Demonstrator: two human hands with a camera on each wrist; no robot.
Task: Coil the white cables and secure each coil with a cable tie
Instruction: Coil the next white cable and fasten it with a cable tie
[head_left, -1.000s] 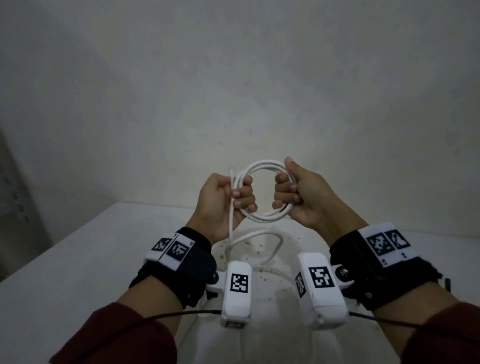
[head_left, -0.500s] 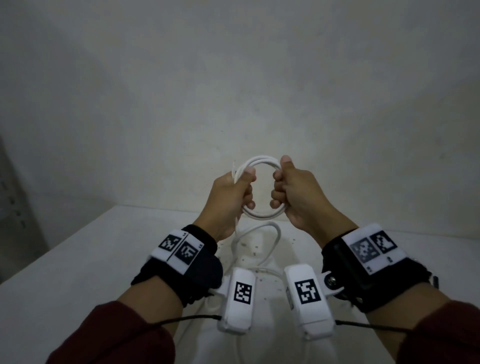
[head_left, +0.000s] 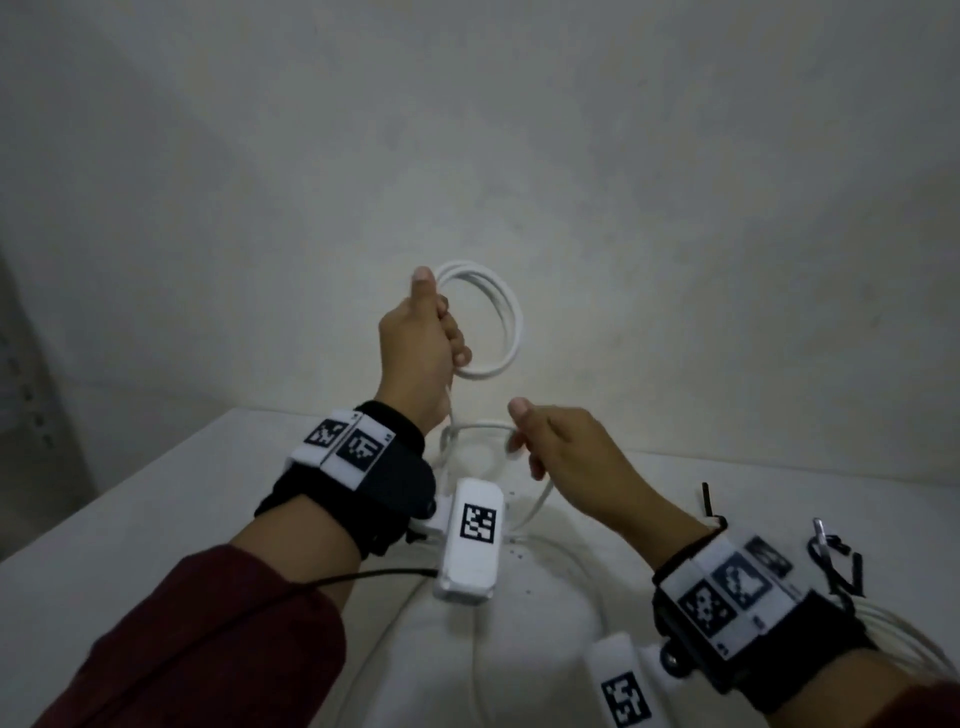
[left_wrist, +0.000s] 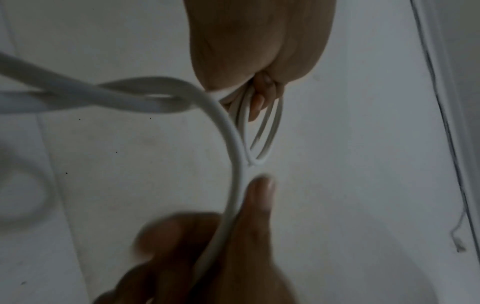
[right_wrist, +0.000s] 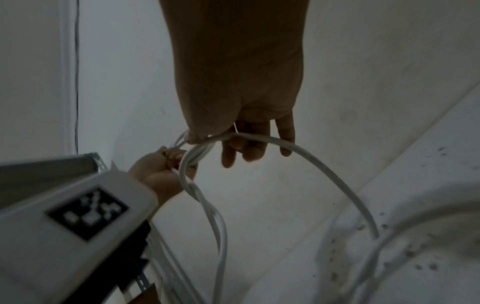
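Observation:
My left hand (head_left: 441, 332) is raised in front of the wall and grips a small coil of white cable (head_left: 514, 322) of a few loops by its left side. The cable's loose run (head_left: 540, 506) drops from the coil to the table. Lower and to the right, my right hand (head_left: 524, 441) holds that run between thumb and fingers. In the left wrist view the curled fingers (left_wrist: 259, 102) clasp the coil (left_wrist: 270, 131), and the run (left_wrist: 233, 195) lies along my right thumb. In the right wrist view the cable (right_wrist: 298, 150) arcs out from under the thumb.
More slack cable lies on the white table (head_left: 156, 519) beneath my wrists. Several black cable ties (head_left: 836, 566) lie at the right, with another white cable (head_left: 909, 629) beside them. The wall stands close behind the table. A grey metal shelf (head_left: 21, 389) is at the far left.
My right hand has let go of the coil and dropped down and right to the loose run. My left hand alone now holds the coil, a little higher.

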